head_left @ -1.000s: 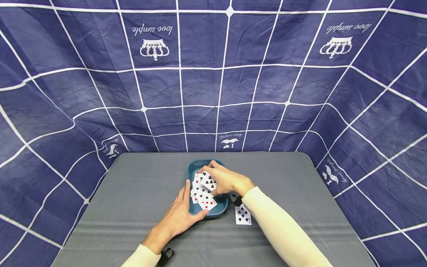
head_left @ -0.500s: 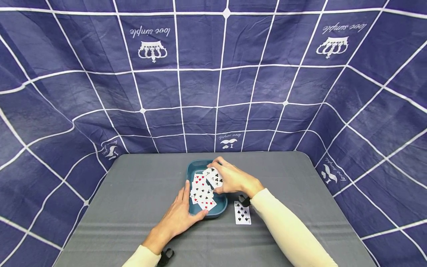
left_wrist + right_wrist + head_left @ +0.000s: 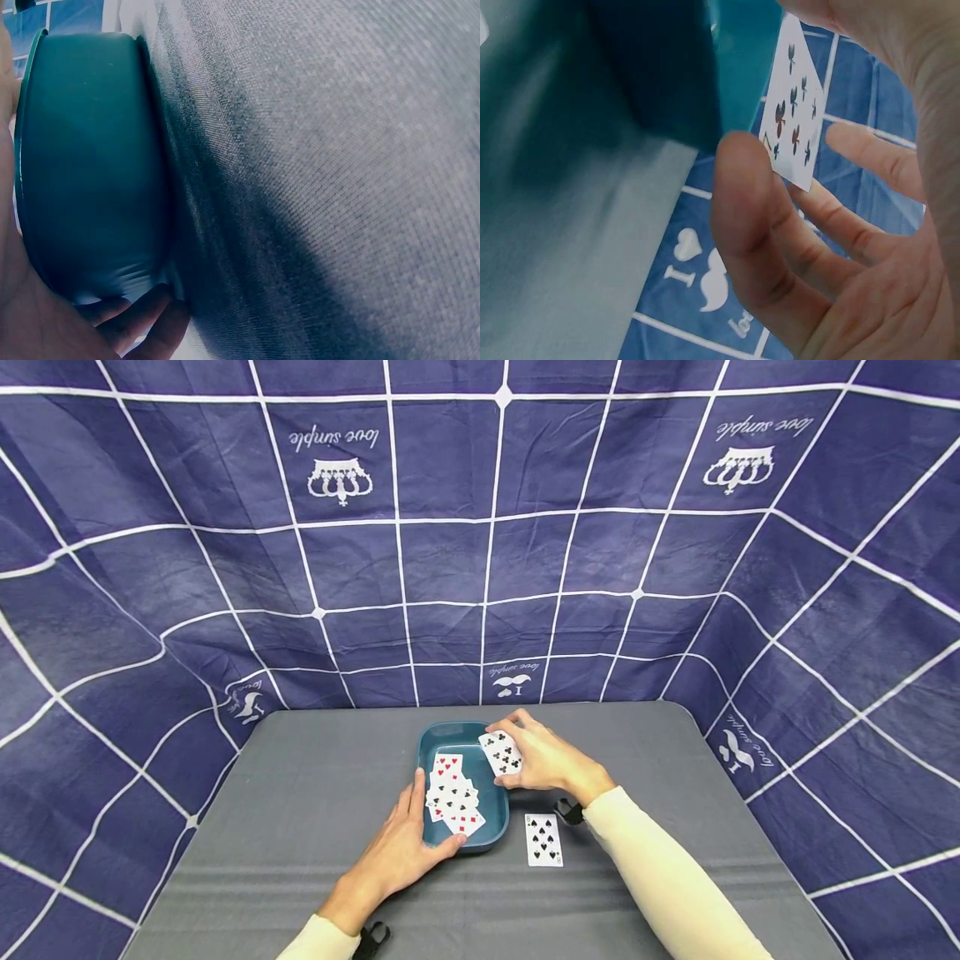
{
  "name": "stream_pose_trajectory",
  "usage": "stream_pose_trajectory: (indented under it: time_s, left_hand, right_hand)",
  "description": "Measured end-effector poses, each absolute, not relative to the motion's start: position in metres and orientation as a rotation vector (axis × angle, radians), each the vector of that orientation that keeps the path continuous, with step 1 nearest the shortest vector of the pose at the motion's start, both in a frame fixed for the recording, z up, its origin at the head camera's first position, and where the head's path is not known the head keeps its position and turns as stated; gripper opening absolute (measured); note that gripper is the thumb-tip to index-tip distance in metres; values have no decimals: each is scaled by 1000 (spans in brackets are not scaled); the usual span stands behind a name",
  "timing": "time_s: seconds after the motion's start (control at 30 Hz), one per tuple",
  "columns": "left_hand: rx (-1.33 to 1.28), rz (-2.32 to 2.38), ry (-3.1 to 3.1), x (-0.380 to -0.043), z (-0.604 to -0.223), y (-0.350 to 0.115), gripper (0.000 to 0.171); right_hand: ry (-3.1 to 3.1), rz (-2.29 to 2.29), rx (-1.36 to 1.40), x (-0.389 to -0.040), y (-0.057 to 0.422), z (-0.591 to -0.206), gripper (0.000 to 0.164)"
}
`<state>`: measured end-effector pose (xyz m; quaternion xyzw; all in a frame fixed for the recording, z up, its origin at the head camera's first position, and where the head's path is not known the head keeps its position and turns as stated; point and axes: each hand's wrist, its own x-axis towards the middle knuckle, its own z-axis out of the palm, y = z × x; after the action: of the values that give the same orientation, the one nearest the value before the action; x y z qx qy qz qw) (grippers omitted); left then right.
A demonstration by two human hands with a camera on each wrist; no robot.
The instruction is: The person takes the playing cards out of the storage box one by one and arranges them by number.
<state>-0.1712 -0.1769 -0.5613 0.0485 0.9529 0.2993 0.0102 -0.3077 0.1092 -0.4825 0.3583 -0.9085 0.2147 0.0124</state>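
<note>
In the head view, a blue-green plastic tray (image 3: 489,837) with rounded corners lies on the table. My left hand (image 3: 401,832) holds its near left corner, thumb at the near rim and fingers along the left side. The left wrist view shows fingertips (image 3: 169,322) against the outer wall. Several overlapping playing cards (image 3: 452,795), hearts, spades and diamonds among them, lie face up in the tray's left part. Over the tray's right rim, my right hand (image 3: 551,760) pinches a club playing card (image 3: 501,753) between thumb and fingers. The right wrist view shows that card tilted, beside the tray wall.
A spade playing card (image 3: 543,840) lies face up on the grey table (image 3: 315,793), right of the tray and near my right wrist strap. Blue cloth (image 3: 450,560) with white lines hangs behind and at both sides.
My right hand has moved right with the club card, from over the card pile to the tray's right rim. More of the heart card shows. My left hand stays at the tray.
</note>
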Motion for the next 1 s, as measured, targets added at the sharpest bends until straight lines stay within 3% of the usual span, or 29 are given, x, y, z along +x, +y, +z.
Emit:
stream_pose_trajectory:
  time_s: [1.0]
  left_hand:
    - [131,931,2973,-170,-559,-176,140]
  right_hand:
    - [-2990,469,692,-308,158,-532,84]
